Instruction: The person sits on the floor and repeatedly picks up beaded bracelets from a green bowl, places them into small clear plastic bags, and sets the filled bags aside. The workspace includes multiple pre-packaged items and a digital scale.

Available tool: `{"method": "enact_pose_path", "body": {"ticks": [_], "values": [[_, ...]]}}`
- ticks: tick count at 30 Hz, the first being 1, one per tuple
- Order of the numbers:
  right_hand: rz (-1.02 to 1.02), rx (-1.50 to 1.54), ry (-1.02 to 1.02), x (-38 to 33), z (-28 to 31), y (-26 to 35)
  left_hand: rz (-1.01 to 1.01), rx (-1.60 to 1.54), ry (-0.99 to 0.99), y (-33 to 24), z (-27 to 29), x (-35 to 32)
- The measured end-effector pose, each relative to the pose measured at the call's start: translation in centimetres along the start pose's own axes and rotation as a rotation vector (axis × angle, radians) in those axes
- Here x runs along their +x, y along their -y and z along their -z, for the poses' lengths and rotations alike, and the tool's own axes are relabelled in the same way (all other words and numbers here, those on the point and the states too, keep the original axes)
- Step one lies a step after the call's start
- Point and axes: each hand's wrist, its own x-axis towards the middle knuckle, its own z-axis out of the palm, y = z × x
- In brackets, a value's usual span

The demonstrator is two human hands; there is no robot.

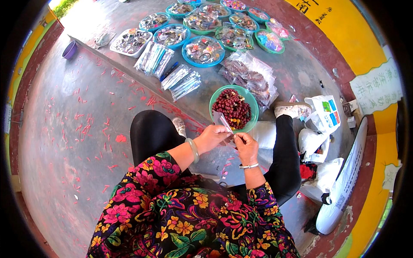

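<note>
A small clear plastic bag [221,120] is held between my two hands, in front of my body. My left hand [211,137], with a pale bangle at the wrist, has its fingers closed on the bag's left side. At the bag's lower right edge, my right hand [246,146] pinches it between thumb and fingers; a silver bangle is on that wrist. Just beyond the hands stands a green bowl [254,105] with dark red beads [231,106] heaped in it. Some yellow pieces show among the beads. What the bag contains, if anything, cannot be made out.
Many round basins [203,50] of small packaged items stand beyond, beside a white rectangular tub [131,42]. Bundles of slim packets [185,81] and a pile of clear bags [254,77] lie nearer. White bags [312,142] sit at right, a purple bucket [69,50] far left.
</note>
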Motion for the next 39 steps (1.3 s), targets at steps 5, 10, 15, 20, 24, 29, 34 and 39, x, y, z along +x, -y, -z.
{"method": "enact_pose_path", "body": {"ticks": [5,10,15,20,24,29,34,39], "values": [[-0.025,-0.052,0.022,0.0,0.3,0.1,0.028,0.041,0.032,-0.3,0.0,0.0],[0.274,-0.315,-0.005,-0.1,0.3,1.0,0.097,0.037,0.05,-0.7,-0.1,-0.1],[0.351,-0.476,-0.03,-0.3,0.3,1.1,0.102,0.123,0.064,-0.9,-0.3,-0.4],[0.294,-0.395,-0.007,-0.2,0.3,1.1,0.132,0.129,0.062,-0.9,-0.2,-0.4],[0.079,-0.2,0.092,0.2,0.7,-0.8,0.114,0.149,0.075,-1.0,-0.2,-0.3],[-0.155,0.05,0.17,0.4,0.7,-1.2,0.076,0.152,0.035,-1.2,-0.4,-0.5],[-0.129,0.062,0.193,0.2,0.7,-0.4,0.06,0.157,0.011,-0.4,-0.1,-0.1],[-0.306,0.228,0.19,0.2,0.8,-0.5,0.031,0.131,0.034,-0.3,-0.1,-0.2]]}}
